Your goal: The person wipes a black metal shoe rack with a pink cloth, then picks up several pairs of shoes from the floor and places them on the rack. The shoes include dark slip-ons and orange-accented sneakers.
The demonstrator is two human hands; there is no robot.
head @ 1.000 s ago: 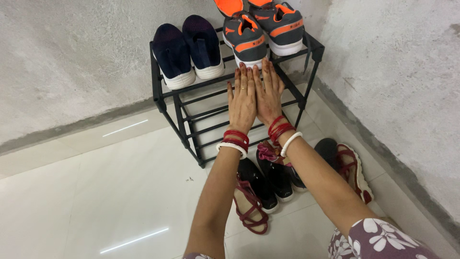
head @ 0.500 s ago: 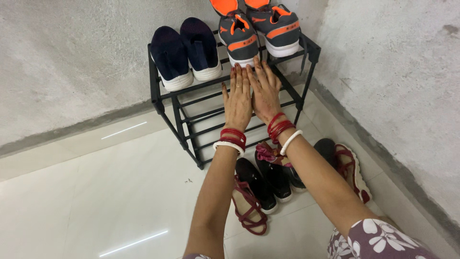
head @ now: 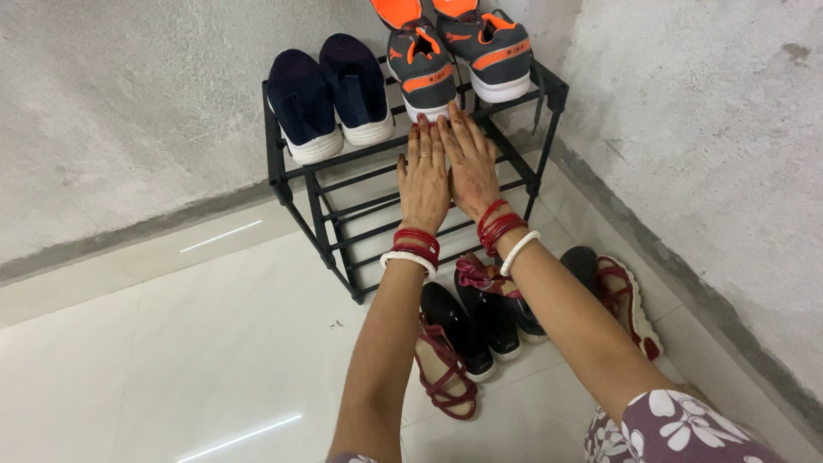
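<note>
My left hand (head: 425, 177) and my right hand (head: 467, 165) are stretched out side by side, flat, backs up, fingers straight and close together, holding nothing. Their fingertips reach the front rail of a black metal shoe rack (head: 296, 184), just under the toes of a grey and orange pair of sports shoes (head: 456, 58) on the top shelf. A dark blue pair of slip-on shoes (head: 327, 90) sits at the left of the same shelf. Both wrists wear red and white bangles.
On the white tiled floor before the rack lie a maroon sandal (head: 444, 368), black shoes (head: 477, 321), a pink item (head: 480, 274) and another maroon sandal (head: 628, 302). Rough grey walls (head: 703, 154) meet in a corner behind the rack.
Both hands have stayed together at the rack's front rail; the view has drifted slightly, so rack and hands sit a little further left and higher.
</note>
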